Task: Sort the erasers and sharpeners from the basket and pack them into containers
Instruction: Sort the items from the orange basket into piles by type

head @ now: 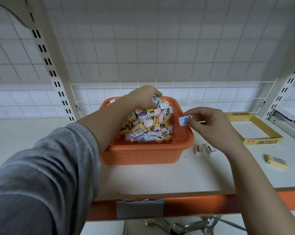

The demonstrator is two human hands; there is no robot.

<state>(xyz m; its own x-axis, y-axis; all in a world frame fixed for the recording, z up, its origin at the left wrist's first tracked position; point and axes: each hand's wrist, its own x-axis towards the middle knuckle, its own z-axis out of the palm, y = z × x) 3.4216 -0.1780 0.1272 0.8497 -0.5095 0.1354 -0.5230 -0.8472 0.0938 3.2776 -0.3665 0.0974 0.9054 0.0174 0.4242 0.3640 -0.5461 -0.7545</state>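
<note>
An orange perforated basket (143, 153) sits on the white shelf, heaped with several small erasers and sharpeners (148, 126) in yellow, white, pink and blue wrappers. My left hand (141, 99) reaches into the far side of the heap, its fingers curled over a small pink and blue-white piece (157, 101). My right hand (209, 122) hovers just right of the basket rim and pinches a small light-blue eraser (185, 120) between thumb and fingers.
Two white sharpeners (204, 149) lie on the shelf right of the basket. A yellow eraser (276, 161) lies further right. An open yellow cardboard box (262, 141) stands at the back right. A clear plastic container (192, 103) stands behind the basket. The shelf's orange front edge (194, 204) runs below.
</note>
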